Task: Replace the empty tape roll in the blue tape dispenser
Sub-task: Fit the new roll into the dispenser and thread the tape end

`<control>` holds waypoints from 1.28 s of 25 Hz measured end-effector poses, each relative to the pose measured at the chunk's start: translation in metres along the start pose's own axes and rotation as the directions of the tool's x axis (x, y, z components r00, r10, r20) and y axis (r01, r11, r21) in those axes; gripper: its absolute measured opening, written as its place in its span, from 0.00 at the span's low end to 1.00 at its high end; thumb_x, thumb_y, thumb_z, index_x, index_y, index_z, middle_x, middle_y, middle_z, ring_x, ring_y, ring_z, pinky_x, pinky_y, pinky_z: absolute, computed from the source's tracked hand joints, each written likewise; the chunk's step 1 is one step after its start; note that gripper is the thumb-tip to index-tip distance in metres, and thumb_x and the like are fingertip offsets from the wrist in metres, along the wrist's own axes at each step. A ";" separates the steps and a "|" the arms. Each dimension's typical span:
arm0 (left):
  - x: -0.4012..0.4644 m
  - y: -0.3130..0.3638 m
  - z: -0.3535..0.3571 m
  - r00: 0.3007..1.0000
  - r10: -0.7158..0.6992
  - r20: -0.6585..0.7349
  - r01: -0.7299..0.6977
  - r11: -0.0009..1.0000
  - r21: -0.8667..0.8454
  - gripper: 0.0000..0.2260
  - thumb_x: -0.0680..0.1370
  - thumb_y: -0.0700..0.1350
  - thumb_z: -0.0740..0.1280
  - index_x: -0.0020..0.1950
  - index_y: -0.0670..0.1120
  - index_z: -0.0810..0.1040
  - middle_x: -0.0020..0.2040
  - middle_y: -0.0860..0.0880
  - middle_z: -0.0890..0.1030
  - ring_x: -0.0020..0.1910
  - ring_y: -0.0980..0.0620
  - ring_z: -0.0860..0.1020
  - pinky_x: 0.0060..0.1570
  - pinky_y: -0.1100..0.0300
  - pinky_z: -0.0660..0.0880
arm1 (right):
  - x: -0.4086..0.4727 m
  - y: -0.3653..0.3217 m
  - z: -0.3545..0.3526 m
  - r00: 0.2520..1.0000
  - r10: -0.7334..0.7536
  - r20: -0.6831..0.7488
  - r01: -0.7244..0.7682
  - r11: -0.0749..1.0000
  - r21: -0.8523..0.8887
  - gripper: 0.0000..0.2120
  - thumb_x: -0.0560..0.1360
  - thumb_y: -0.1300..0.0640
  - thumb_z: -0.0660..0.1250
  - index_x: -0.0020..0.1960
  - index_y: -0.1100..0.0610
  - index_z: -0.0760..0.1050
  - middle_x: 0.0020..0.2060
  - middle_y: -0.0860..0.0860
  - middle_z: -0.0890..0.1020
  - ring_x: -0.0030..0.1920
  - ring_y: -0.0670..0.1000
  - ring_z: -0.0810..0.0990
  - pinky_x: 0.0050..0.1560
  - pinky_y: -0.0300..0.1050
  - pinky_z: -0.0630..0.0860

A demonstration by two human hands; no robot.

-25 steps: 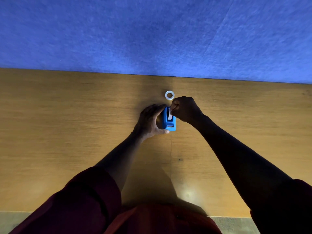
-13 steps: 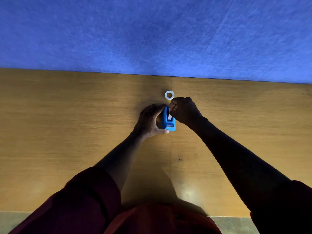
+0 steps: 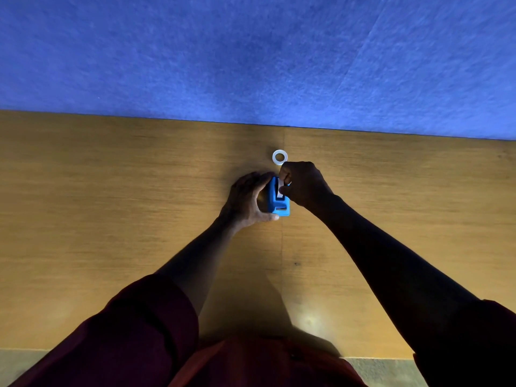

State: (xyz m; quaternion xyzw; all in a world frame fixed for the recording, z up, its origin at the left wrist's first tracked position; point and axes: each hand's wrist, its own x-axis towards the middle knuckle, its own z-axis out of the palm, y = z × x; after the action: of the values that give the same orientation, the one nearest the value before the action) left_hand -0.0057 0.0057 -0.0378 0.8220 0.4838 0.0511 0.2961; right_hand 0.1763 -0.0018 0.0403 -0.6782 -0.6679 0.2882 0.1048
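The small blue tape dispenser (image 3: 279,201) stands on the wooden table (image 3: 111,205), its cutter end toward me. My left hand (image 3: 248,198) wraps its left side and grips it. My right hand (image 3: 303,184) is closed at the dispenser's top, its fingertips pinching a white strip or roll (image 3: 280,188) that sits in the slot; how much of a roll is inside is hidden. A small white ring, a bare tape core (image 3: 279,157), lies flat on the table just beyond my right hand.
A blue felt partition (image 3: 251,57) rises along the table's far edge. A seam in the tabletop runs toward me below the dispenser. My dark red sleeves and torso fill the bottom of the view.
My right hand has shifted slightly down and toward the dispenser's top. The left hand, the dispenser and the white ring have stayed put.
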 end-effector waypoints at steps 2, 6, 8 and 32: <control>-0.001 0.001 0.000 1.000 0.004 -0.002 -0.004 1.000 -0.005 0.51 0.64 0.62 0.80 0.81 0.51 0.59 0.79 0.48 0.63 0.79 0.47 0.59 0.79 0.49 0.57 | -0.002 0.000 0.001 1.000 -0.003 0.002 0.003 1.000 -0.009 0.11 0.70 0.61 0.77 0.50 0.58 0.79 0.44 0.52 0.84 0.43 0.50 0.83 0.44 0.47 0.83; -0.001 0.002 0.000 1.000 0.019 -0.024 -0.019 1.000 -0.015 0.51 0.64 0.61 0.80 0.81 0.50 0.60 0.79 0.48 0.65 0.78 0.47 0.61 0.78 0.51 0.57 | -0.002 0.001 0.004 1.000 -0.001 0.000 0.001 1.000 -0.021 0.11 0.70 0.60 0.77 0.50 0.58 0.80 0.43 0.52 0.84 0.42 0.49 0.83 0.41 0.42 0.80; -0.001 0.001 -0.001 0.999 0.016 -0.028 -0.017 1.000 -0.014 0.51 0.64 0.61 0.81 0.81 0.50 0.60 0.78 0.48 0.65 0.78 0.47 0.61 0.78 0.51 0.56 | -0.001 0.002 0.005 1.000 -0.002 0.000 0.002 1.000 -0.023 0.11 0.70 0.60 0.77 0.51 0.57 0.80 0.44 0.52 0.85 0.41 0.47 0.82 0.38 0.37 0.76; 0.000 0.000 0.000 1.000 0.003 0.003 -0.003 1.000 0.001 0.51 0.64 0.62 0.80 0.81 0.52 0.59 0.79 0.48 0.64 0.79 0.48 0.60 0.78 0.47 0.59 | -0.001 -0.008 -0.002 0.998 -0.025 -0.055 0.010 0.969 -0.247 0.07 0.79 0.54 0.66 0.47 0.56 0.80 0.39 0.51 0.83 0.38 0.51 0.82 0.40 0.49 0.82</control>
State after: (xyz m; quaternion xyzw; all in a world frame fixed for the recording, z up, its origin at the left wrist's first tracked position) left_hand -0.0058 0.0062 -0.0379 0.8229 0.4821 0.0500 0.2965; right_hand 0.1707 -0.0014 0.0464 -0.6880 -0.7012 0.1822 0.0414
